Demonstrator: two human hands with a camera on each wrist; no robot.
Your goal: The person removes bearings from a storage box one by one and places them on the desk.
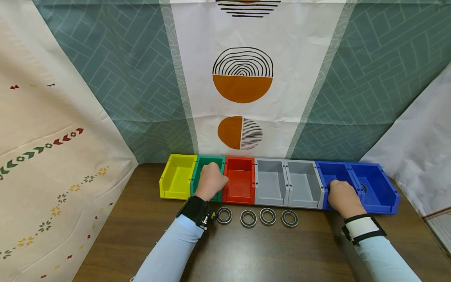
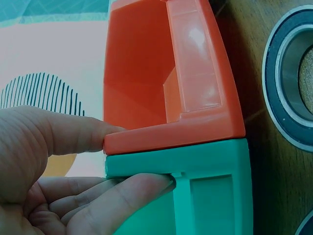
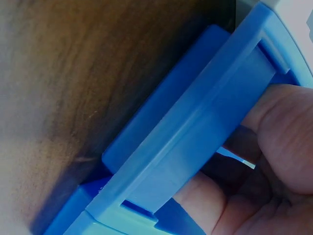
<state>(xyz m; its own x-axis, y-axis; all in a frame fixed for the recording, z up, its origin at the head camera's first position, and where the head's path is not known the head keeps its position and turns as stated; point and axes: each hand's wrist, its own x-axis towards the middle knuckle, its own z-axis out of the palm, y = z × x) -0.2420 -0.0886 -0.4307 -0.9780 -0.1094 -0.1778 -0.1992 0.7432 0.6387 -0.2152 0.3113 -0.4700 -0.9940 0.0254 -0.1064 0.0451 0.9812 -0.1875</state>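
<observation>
My left hand (image 1: 211, 181) is over the green bin (image 1: 198, 166) at its border with the red bin (image 1: 240, 180). In the left wrist view, its fingers pinch the two adjoining side walls, one digit at the red rim and another inside the green bin. My right hand (image 1: 344, 199) reaches down into the left blue bin (image 1: 331, 169). From the right wrist, I see its fingers bent behind that bin's front wall (image 3: 195, 127); whether they hold anything is hidden. Several ring-shaped ball bearings (image 1: 248, 218) lie in front of the bins.
The bins stand in a row against a patterned cloth (image 1: 148, 98). A yellow bin (image 1: 178, 182) is at the left end, grey bins (image 1: 272, 182) are in the middle. Inside the right-end blue bin (image 1: 382, 192) lies a bearing (image 1: 364, 188), partly visible. The tabletop (image 1: 267, 254) is brown wood.
</observation>
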